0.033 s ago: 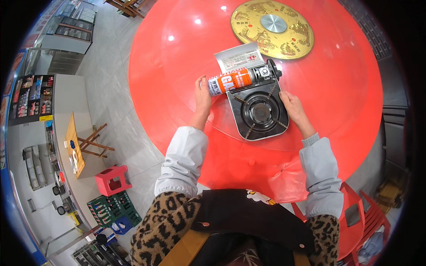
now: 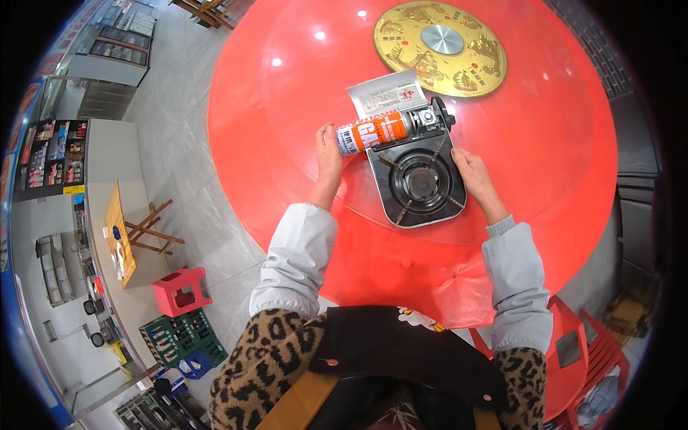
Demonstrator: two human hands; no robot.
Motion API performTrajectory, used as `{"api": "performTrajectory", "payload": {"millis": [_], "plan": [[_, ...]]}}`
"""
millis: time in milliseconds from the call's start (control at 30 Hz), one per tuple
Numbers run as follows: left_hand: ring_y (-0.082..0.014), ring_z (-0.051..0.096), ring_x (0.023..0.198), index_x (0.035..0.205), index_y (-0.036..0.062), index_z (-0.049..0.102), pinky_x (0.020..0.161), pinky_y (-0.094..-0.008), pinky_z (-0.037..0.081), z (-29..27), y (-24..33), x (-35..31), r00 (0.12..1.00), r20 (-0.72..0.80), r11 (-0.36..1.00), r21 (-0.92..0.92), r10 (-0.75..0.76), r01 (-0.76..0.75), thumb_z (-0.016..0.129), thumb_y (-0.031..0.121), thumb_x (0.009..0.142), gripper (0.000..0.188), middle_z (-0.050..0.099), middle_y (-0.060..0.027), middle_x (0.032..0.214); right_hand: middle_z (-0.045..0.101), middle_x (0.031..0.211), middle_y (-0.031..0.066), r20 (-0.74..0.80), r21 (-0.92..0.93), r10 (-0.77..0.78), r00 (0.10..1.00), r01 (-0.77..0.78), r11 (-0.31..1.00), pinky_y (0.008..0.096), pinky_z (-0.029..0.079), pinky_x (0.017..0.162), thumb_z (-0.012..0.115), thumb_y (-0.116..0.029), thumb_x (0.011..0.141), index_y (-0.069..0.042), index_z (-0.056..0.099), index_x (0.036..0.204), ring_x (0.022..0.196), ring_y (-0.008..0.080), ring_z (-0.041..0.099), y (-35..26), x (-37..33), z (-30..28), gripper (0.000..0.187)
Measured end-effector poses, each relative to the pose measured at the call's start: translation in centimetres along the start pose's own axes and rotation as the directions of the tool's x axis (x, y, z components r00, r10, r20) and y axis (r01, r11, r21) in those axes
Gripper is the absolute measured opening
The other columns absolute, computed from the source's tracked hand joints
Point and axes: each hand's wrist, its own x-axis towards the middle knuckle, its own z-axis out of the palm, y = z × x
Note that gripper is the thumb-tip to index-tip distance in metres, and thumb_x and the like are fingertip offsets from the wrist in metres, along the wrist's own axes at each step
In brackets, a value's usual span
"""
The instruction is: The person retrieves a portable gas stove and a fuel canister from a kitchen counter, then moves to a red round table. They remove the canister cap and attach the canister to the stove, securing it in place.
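Observation:
A black portable gas stove lies on the red round table, its burner and pan supports facing up. An orange and white gas canister lies sideways in the bay along the stove's far side, its right end against the metal regulator. The bay's silver cover is swung back, away from me. My left hand is closed round the canister's left end, with some fingers hidden behind it. My right hand grips the stove's right edge, thumb on top. A black knob sits at the far right corner.
Beyond the stove a gold patterned disc with a silver centre rests on the red table. Red plastic chairs stand at the lower right. On the left floor are a red stool, a green crate and a folding wooden stand.

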Motion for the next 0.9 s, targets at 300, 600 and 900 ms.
{"api": "performTrajectory", "payload": {"millis": [300, 600, 900], "plan": [[-0.0152, 0.052, 0.103, 0.123, 0.0008, 0.048, 0.091, -0.0299, 0.043, 0.3, -1.4, 0.4, 0.981, 0.019, 0.981, 0.021, 0.195, -0.195, 0.045, 0.030, 0.102, 0.036, 0.054, -0.0100, 0.113, 0.062, 0.080, 0.0250, 0.003, -0.227, -0.009, 1.000, 0.010, 0.974, 0.0394, 0.047, 0.075, 0.042, -0.031, 0.101, 0.007, 0.061, 0.104, 0.076, 0.0293, 0.061, -0.6, 0.4, 0.0, 0.043], [-0.0163, 0.054, 0.100, 0.117, -0.0003, 0.050, 0.088, -0.0307, 0.044, 0.1, -1.9, 1.1, 0.980, 0.006, 0.977, 0.085, 0.198, -0.198, 0.046, 0.030, 0.102, 0.035, 0.057, -0.0114, 0.108, 0.063, 0.083, 0.0251, -0.035, -0.197, -0.077, 0.996, 0.068, 0.978, 0.0403, 0.047, 0.077, 0.040, -0.031, 0.101, 0.007, 0.062, 0.105, 0.079, 0.0308, 0.062, -0.7, 0.2, 0.6, 0.043], [-0.0187, 0.055, 0.099, 0.116, -0.0015, 0.051, 0.086, -0.0324, 0.046, 0.2, -2.1, 1.6, 0.992, -0.033, 0.981, 0.157, 0.121, -0.114, 0.048, 0.034, 0.100, 0.039, 0.058, -0.0134, 0.107, 0.064, 0.086, 0.0275, -0.022, -0.223, -0.072, 0.997, 0.065, 0.973, 0.0414, 0.047, 0.078, 0.039, -0.034, 0.102, 0.006, 0.062, 0.106, 0.083, 0.0354, 0.064, -0.1, 0.5, 0.4, 0.046]]}}
